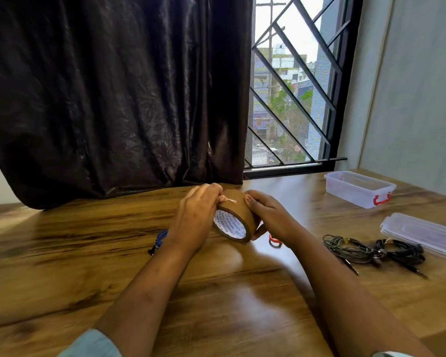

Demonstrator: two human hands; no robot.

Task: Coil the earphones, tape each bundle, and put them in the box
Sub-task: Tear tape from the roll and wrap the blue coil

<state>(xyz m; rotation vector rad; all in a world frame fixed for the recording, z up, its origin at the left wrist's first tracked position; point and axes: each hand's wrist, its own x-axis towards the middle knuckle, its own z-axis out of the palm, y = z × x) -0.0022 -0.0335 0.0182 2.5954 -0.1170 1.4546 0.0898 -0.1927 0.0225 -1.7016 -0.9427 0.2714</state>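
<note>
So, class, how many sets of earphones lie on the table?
3: blue earphones partly hidden behind the left hand; dark green earphones and black earphones side by side near the lid.

One wide-angle view, worn on the person's head, looks forward and down from over the near edge of the table [88,266] toward its far edge, where a dark curtain [113,99] and a barred window [294,104] stand. It sits close: both forearms enter from the bottom, and the left hand [193,220] and right hand [271,215] lie near mid-picture. A pale wall [422,99] bounds the table's right edge.
</note>
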